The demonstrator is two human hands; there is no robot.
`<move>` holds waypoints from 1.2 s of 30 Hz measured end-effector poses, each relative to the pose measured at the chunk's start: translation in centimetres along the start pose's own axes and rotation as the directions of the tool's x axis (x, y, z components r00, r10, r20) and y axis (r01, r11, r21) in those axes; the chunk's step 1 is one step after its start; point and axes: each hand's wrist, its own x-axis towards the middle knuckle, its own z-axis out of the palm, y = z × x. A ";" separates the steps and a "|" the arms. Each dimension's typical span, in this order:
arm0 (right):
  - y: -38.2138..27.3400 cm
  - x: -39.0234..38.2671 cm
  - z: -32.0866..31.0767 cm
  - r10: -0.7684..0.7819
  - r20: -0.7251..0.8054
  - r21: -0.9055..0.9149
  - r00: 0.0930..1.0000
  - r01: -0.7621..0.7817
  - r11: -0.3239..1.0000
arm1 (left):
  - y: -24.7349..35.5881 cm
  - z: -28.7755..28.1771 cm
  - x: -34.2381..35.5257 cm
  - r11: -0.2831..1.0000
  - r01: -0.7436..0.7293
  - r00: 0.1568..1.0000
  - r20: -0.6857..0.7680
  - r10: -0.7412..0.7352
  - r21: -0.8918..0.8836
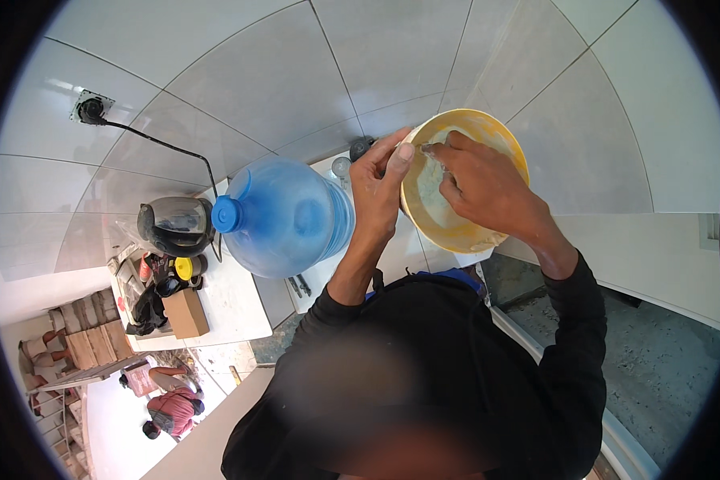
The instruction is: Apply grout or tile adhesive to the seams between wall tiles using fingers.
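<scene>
My left hand grips the left rim of a yellow bucket, thumb upright along the outside edge and fingers wrapped at the top. Inside the bucket is a pale, creamy substance, also smeared on the wall. My right hand reaches over the bucket with curled fingers near the left rim, by my left thumb; a small object at its fingertips is too small to make out. A large blue water jug with a blue cap lies just left of my left hand.
A black kettle, a cardboard box and assorted items sit on the white counter. A cord runs to a socket in the tiled wall. Beyond, at lower left, are stairs and a person in maroon.
</scene>
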 end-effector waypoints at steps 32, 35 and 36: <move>9.5 9.2 -20.1 -0.471 -0.682 -0.731 0.560 -0.512 0.451 | -4.6 -2.5 0.8 0.996 0.092 0.990 -0.109 -0.092 -0.011; 10.6 10.9 -20.8 -0.470 -0.662 -0.750 0.584 -0.531 0.395 | -4.9 -2.8 1.2 0.991 0.132 0.987 -0.098 -0.131 -0.001; 10.9 11.4 -21.1 -0.470 -0.662 -0.749 0.584 -0.542 0.381 | -5.2 -2.9 1.5 0.989 0.149 0.985 -0.091 -0.148 0.001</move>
